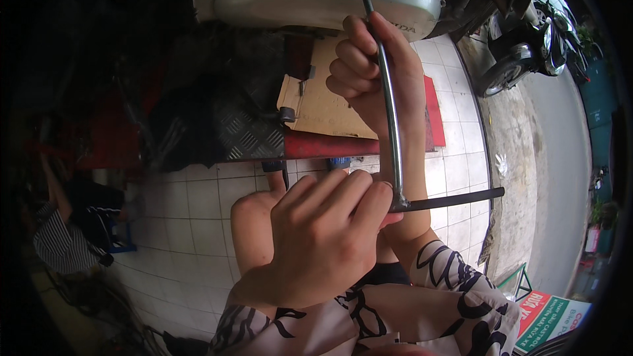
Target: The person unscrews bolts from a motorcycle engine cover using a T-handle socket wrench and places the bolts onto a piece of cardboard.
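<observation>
A long T-handle wrench [389, 105] with a shiny steel shaft and a dark crossbar runs from in front of me up to the motorbike. My left hand [330, 224] is closed around the left end of the crossbar, by the joint. Further up, my right hand [386, 69] grips the upper shaft between thumb and curled fingers. The shaft's far end reaches past a rounded silver engine cover [316, 1] into the dark underside of the motorbike; what it meets there is too dark to tell.
Under the bike is a red stand [316, 146] with a dark tread-plate section [247, 128] and a cardboard sheet [330, 109] bearing small metal parts. A person [62, 237] in stripes is at far left. White floor tiles [198, 207] border the pavement, where another motorbike [521, 66] stands.
</observation>
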